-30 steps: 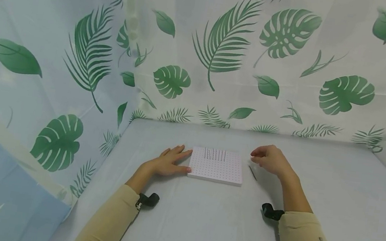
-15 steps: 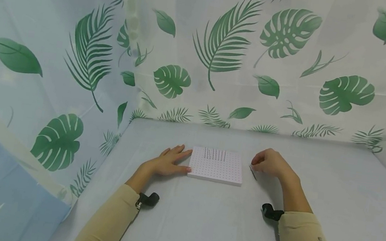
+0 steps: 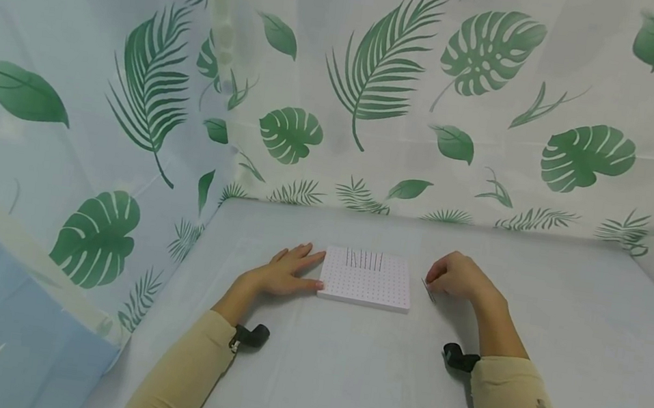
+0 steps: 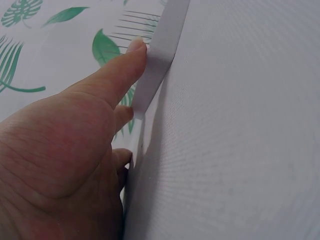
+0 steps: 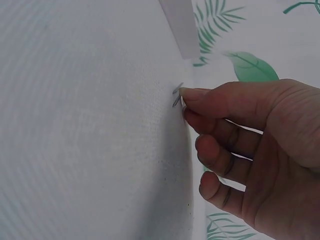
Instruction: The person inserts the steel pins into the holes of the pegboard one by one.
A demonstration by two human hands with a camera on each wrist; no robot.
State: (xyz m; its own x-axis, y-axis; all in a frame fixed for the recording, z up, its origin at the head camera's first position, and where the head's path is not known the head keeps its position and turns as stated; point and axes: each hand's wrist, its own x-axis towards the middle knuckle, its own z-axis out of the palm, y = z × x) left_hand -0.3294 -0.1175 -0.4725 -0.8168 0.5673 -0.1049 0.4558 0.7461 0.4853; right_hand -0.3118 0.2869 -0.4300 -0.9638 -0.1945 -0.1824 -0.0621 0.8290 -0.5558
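A white board [image 3: 365, 288] with a grid of small holes lies flat on the table. Several thin dark metal pins [image 3: 364, 259] stand in its far rows, some leaning; the left wrist view shows these pins [image 4: 135, 30] too. My left hand [image 3: 281, 276] lies at the board's left side, fingers spread, the thumb [image 4: 130, 60] against its edge. To the right of the board, my right hand [image 3: 459, 276] is down at a few loose thin pins [image 3: 428, 290] on the table. Its thumb and index finger pinch at the loose metal pins [image 5: 177, 97]; how many they hold is unclear.
A white cloth covers the table [image 3: 366, 375]. Leaf-patterned curtains [image 3: 378, 100] rise behind and at the left. Black wrist cameras [image 3: 252, 336] sit at both sleeve cuffs. The board's side [image 5: 182, 30] shows beyond the right fingers.
My right hand has come down and slightly toward me, its fingertips now at the loose pins. The left hand and board have stayed put.
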